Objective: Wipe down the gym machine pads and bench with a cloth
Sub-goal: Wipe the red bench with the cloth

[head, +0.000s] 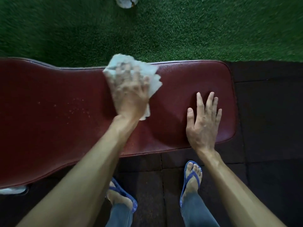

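A dark red padded bench (54,95) runs across the view from left to right. My left hand (131,94) presses a crumpled white cloth (153,74) flat onto the pad near its far edge; both are blurred by motion. My right hand (203,122) rests palm down on the right end of the pad, fingers spread, holding nothing. Small droplets (77,108) speckle the pad left of the cloth.
Green artificial turf (180,30) lies beyond the bench, with a white object (125,1) at the top edge. Dark rubber floor tiles (270,112) surround the near side. My feet in blue flip-flops (191,179) stand close to the bench.
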Motion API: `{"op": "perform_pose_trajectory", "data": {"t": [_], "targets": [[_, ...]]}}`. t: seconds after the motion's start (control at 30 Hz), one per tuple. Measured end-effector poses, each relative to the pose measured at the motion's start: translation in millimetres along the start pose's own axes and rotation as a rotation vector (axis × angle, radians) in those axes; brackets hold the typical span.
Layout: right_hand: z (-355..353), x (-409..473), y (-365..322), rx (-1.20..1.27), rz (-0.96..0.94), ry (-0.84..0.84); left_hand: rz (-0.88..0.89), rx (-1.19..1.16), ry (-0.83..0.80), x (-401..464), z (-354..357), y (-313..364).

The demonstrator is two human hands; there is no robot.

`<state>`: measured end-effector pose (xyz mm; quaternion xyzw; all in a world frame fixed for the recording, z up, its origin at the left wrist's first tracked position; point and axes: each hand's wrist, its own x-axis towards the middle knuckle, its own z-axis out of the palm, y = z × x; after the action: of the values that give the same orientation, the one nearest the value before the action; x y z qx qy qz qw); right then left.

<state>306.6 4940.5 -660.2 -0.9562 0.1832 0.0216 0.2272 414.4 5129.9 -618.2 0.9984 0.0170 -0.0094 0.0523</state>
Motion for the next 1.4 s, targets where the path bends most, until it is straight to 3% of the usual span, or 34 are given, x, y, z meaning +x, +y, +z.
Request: {"op": "perform_pose_trajectory", "data": {"t": [0.1,0.2,0.37,0.47,0.53,0.67,0.9,1.03,1.13,1.27,1.4], "targets": [[-3,-1,1,0.010,-0.010,-0.023,0.233,0.016,-0.008,-42,7,10],[-3,0,-6,0.016,-0.013,-0.052,0.342,0.060,-0.027,-96,-3,-34],[-2,-1,-22,0.015,0.026,-0.071,0.264,0.095,-0.069,-92,-22,-132],[0,-1,-21,0.027,0.025,-0.075,0.013,-0.051,-0.037,-22,-11,-117],[0,0,-19,0.045,0.019,-0.081,-0.038,-0.072,-0.042,10,-2,-76],[-2,-1,-21,0.051,0.014,-0.078,0.177,-0.039,0.013,-22,0,-31],[14,-13,-85,0.041,-0.054,-0.133,0.469,0.086,-0.094,-116,-37,-154],[28,-29,-126,0.011,-0.071,-0.160,0.293,0.050,-0.090,-71,-54,-214],[39,-39,-146,-0.030,-0.076,-0.170,0.138,-0.013,-0.013,-1,-46,-193],[50,-41,-148,-0.094,-0.036,-0.135,0.189,-0.008,-0.030,9,-26,-136],[53,-44,-150,-0.165,-0.041,-0.083,0.268,-0.079,-0.014,-45,-26,-144]]}}
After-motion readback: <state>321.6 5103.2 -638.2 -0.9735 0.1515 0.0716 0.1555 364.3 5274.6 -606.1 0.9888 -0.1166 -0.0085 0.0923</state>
